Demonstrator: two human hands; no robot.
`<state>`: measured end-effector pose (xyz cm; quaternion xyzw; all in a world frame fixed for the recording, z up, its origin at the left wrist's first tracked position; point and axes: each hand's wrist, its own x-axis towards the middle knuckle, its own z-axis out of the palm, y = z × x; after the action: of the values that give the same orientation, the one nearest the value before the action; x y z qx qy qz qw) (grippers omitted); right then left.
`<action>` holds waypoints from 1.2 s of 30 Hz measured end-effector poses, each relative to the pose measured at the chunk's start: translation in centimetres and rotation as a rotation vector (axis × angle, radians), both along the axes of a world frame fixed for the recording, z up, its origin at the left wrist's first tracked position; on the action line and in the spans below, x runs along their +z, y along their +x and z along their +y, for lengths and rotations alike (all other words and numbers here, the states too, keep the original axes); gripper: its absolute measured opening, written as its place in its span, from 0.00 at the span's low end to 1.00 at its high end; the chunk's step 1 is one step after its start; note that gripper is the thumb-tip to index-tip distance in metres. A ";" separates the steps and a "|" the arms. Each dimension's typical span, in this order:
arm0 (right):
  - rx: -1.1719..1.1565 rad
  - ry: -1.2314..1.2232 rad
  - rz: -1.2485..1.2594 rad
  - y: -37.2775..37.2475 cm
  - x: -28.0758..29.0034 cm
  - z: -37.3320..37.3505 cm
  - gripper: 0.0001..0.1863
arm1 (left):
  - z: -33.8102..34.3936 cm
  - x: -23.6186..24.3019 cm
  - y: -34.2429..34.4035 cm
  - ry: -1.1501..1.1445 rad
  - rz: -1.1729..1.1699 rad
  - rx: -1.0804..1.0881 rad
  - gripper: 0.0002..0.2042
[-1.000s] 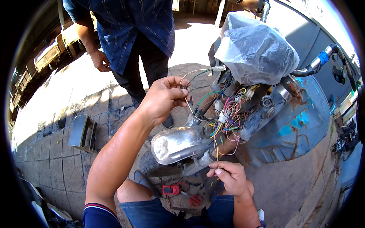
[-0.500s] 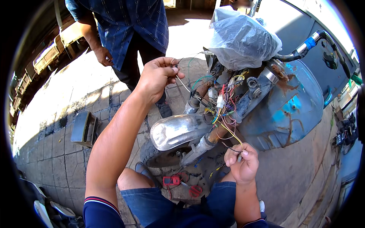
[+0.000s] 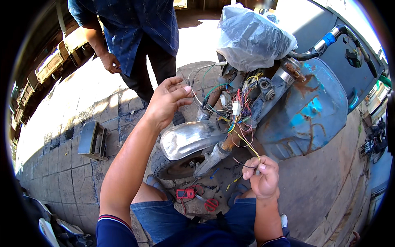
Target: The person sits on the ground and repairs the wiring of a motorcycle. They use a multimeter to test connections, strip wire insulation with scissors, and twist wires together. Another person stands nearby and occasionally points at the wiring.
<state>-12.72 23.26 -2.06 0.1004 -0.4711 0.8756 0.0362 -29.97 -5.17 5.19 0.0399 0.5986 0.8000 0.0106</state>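
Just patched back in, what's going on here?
The right hand pinches a yellow wire from the exposed wiring beside a metal fender. The left hand is open, fingers spread, near a white wire. A red meter lies on the ground, and another person stands nearby.

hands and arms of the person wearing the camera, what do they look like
The left hand and right hand are bare: no gloves or watches show. Both forearms are uncovered. The left sleeve is short and navy, with thin red and white stripes at the hem. Only a sliver of the dark right sleeve shows.
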 end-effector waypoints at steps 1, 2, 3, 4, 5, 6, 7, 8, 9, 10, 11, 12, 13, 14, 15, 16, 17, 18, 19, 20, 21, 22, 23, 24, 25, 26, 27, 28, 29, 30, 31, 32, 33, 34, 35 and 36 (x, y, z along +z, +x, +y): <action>0.002 -0.015 -0.012 -0.1 -0.2 0.3 0.12 | 0.2 -0.8 0.8 0.006 -0.001 0.025 0.28; 0.001 -0.029 -0.024 -0.2 -0.4 0.5 0.12 | 0.6 -1.6 1.7 -0.024 -0.028 0.036 0.26; 0.009 -0.024 -0.015 -0.4 -0.5 0.4 0.12 | 0.7 -2.7 2.5 -0.042 -0.025 0.045 0.19; 0.016 -0.018 -0.006 -0.6 -0.5 0.4 0.12 | 0.7 -3.8 3.0 -0.082 -0.016 -0.004 0.15; 0.024 -0.008 0.001 -0.7 -0.5 0.4 0.12 | 0.9 -4.5 3.5 -0.118 -0.008 -0.053 0.11; 0.027 -0.010 -0.004 -0.8 -0.5 0.4 0.12 | 1.5 -5.1 3.9 -0.065 -0.011 -0.062 0.07; 0.030 -0.013 -0.010 -0.9 -0.5 0.4 0.13 | 2.0 -5.6 3.8 -0.096 0.012 -0.083 0.06; 0.033 -0.014 -0.011 -1.1 -0.5 0.4 0.13 | 2.6 -5.5 3.7 -0.099 0.021 -0.083 0.06; 0.032 -0.005 -0.008 -1.2 -0.5 0.5 0.13 | 3.1 -5.3 3.6 -0.102 0.031 -0.085 0.05; 0.029 0.003 -0.004 -1.2 -0.5 0.6 0.13 | 3.4 -5.4 3.4 -0.103 0.045 -0.082 0.05; 0.024 0.009 0.001 -1.2 -0.5 0.6 0.13 | 3.7 -5.3 3.2 -0.107 0.061 -0.082 0.06; 0.012 0.032 0.012 -1.4 -0.6 0.6 0.12 | 4.0 -5.3 3.0 -0.111 0.077 -0.083 0.06; -0.001 0.055 0.022 -1.5 -0.6 0.5 0.12 | 4.4 -5.2 2.8 -0.122 0.072 -0.055 0.06; -0.009 0.080 0.031 -1.6 -0.7 0.4 0.11 | 4.7 -5.1 2.7 -0.133 0.066 -0.022 0.07; -0.008 0.085 0.029 -1.7 -0.8 0.4 0.11 | 5.0 -5.0 2.6 -0.143 0.060 0.011 0.07; -0.007 0.091 0.027 -1.7 -0.9 0.3 0.11 | 5.4 -4.9 2.4 -0.145 0.056 0.043 0.08; -0.006 0.097 0.027 -1.8 -0.9 0.3 0.11 | 5.6 -5.2 2.3 -0.124 0.071 0.048 0.08; 0.005 0.074 0.014 -1.8 -1.0 0.3 0.11 | 5.8 -5.6 2.1 -0.104 0.086 0.054 0.08; 0.016 0.052 0.000 -1.8 -1.1 0.4 0.12 | 5.8 -6.0 2.0 -0.083 0.100 0.061 0.08; 0.029 0.029 -0.014 -1.8 -1.2 0.4 0.12 | 5.7 -6.4 1.7 -0.085 0.116 0.065 0.08; 0.026 0.029 -0.018 -1.9 -1.2 0.4 0.12 | 5.6 -6.5 1.5 -0.012 0.103 0.063 0.08; 0.024 0.028 -0.022 -2.0 -1.2 0.4 0.12 | 5.5 -6.5 1.4 0.062 0.090 0.061 0.08; 0.021 0.026 -0.021 -2.1 -1.2 0.3 0.12 | 5.4 -6.4 1.2 0.134 0.080 0.060 0.08; 0.023 0.024 -0.022 -2.2 -1.1 0.3 0.12 | 5.0 -6.4 1.0 0.167 0.086 0.044 0.07; 0.024 0.022 -0.023 -2.3 -1.1 0.2 0.12 | 4.7 -6.3 1.1 0.200 0.079 0.043 0.06; 0.026 0.020 -0.023 -2.4 -1.1 0.1 0.12 | 4.5 -5.9 1.2 0.234 0.074 0.043 0.06; 0.028 0.018 -0.020 -2.5 -1.0 -0.1 0.12 | 4.2 -5.7 1.2 0.267 0.068 0.042 0.06; 0.029 0.016 -0.016 -2.6 -0.9 -0.2 0.12 | 3.9 -6.0 1.3 0.285 0.084 0.025 0.05; 0.030 0.012 -0.012 -2.7 -0.9 -0.3 0.12 | 3.7 -6.2 1.3 0.276 0.090 0.009 0.04; 0.030 0.010 -0.014 -2.7 -0.9 -0.4 0.12 | 3.4 -6.4 1.4 0.268 0.097 -0.006 0.04; 0.031 0.009 -0.017 -2.8 -0.9 -0.5 0.12 | 3.2 -6.6 1.3 0.259 0.104 -0.022 0.04; 0.030 0.005 -0.019 -2.9 -0.9 -0.6 0.12 | 2.8 -6.9 1.2 0.234 0.116 -0.037 0.04; 0.032 0.010 -0.021 -3.0 -1.0 -0.6 0.12 | 2.5 -7.2 1.0 0.210 0.129 -0.053 0.03; 0.034 0.015 -0.024 -3.1 -1.2 -0.7 0.12 | 2.2 -7.4 0.9 0.185 0.142 -0.069 0.03; 0.034 0.018 -0.026 -3.1 -1.3 -0.8 0.13 | 2.0 -7.4 0.8 0.166 0.148 -0.079 0.03; 0.035 0.024 -0.027 -3.2 -1.5 -0.8 0.13 | 1.9 -7.3 0.8 0.148 0.155 -0.091 0.02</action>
<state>-15.95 22.45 -3.55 0.0972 -0.4802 0.8716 0.0135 -29.18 -3.29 -2.10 0.1294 0.5346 0.8351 -0.0026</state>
